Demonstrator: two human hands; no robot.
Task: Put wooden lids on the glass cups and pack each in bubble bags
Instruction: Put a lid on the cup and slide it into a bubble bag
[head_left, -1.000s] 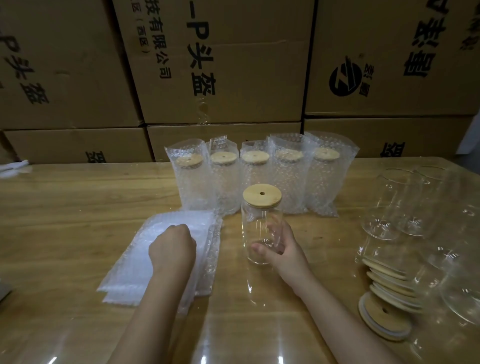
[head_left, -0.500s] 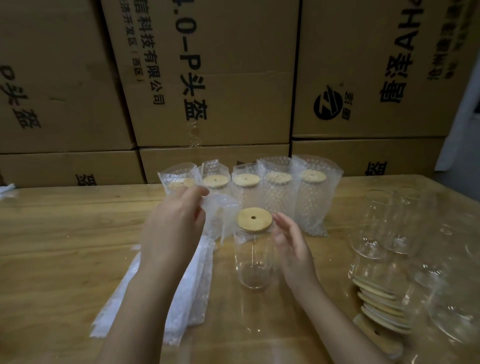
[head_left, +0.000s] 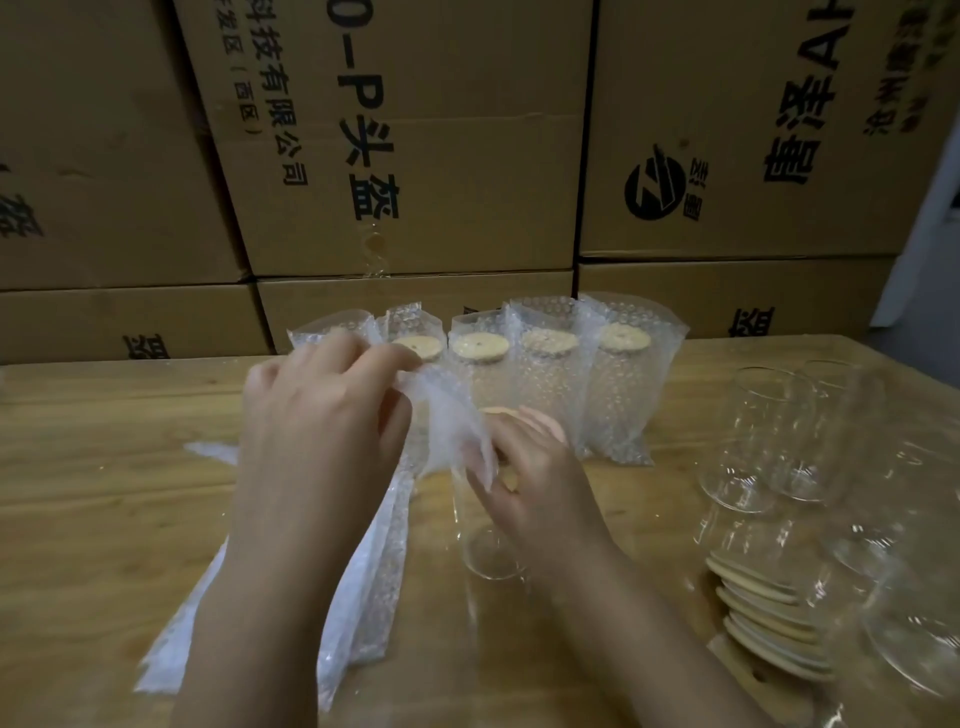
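Near the table's (head_left: 104, 493) front edge, to the left, lies my pile (head_left: 363, 587) of flat bags. Toward the right edge lie the spare lids (head_left: 763, 608), one over another.

In the middle stands the cup (head_left: 485, 551), upright, with its lid (head_left: 497, 412) on. My right hand (head_left: 535, 483) is over it, with the fingers bent at the lower edge of the bag (head_left: 447, 421). The film hides them partly, so I cannot tell if they pinch it. My left hand (head_left: 322, 415) holds the bag up by its top, pinched between thumb and fingers, just left of the cup and above it.

I think the mouth of the bag must be opened now and drawn over the cup. The danger is the cup itself: nothing holds it, and it is tall and narrow. If the bag catches on the lid's rim, or my right wrist pushes the glass, it may tip over. The lid may also sit loose and be pulled off.

Farther right stand the empty glasses (head_left: 748, 441), near enough to be hit by a falling cup. At the far edge stand five packed cups (head_left: 550, 374) in a row, and behind them the cartons (head_left: 415, 156).
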